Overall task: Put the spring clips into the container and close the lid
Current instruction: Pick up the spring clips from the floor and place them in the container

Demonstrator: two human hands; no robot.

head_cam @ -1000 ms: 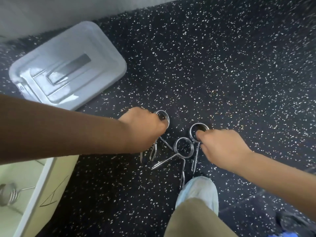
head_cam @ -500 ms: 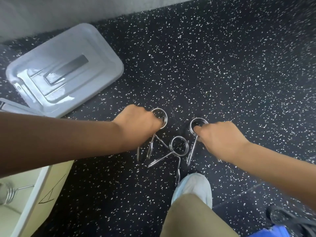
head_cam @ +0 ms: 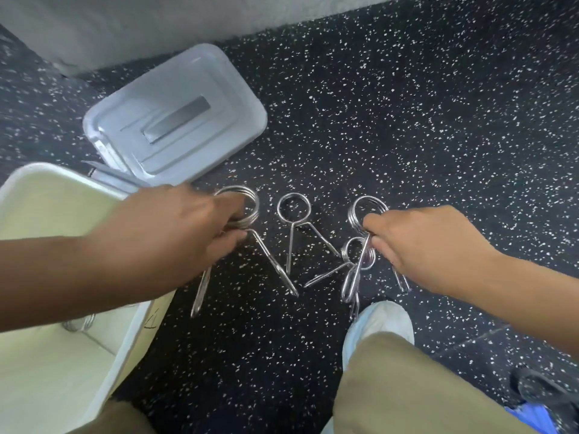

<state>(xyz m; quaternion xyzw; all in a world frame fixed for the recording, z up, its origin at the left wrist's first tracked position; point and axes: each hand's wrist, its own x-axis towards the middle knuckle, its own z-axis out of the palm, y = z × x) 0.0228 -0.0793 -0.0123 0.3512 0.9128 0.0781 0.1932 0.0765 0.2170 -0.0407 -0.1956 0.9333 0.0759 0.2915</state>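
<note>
Several steel spring clips are in view over the speckled black floor. My left hand (head_cam: 175, 236) grips the coil of one spring clip (head_cam: 247, 208), lifted, its two handles hanging down. My right hand (head_cam: 429, 245) grips another spring clip (head_cam: 360, 211) by its coil and handle. A third clip (head_cam: 293, 211) lies on the floor between my hands, and a fourth (head_cam: 351, 261) lies just under my right hand's clip. The open cream container (head_cam: 28, 195) stands at lower left, with a clip (head_cam: 78, 324) inside it. Its grey lid (head_cam: 175, 117) lies on the floor behind.
My right shoe (head_cam: 379, 324) and trouser leg (head_cam: 416, 389) are just below the clips. A pale wall (head_cam: 156, 23) runs along the top. A dark shoe and something blue (head_cam: 539, 399) sit at bottom right.
Both hands have lifted their clips off the floor. My left hand has shifted left toward the container. The view has swung, bringing the container further into sight and uncovering a clip between my hands.
</note>
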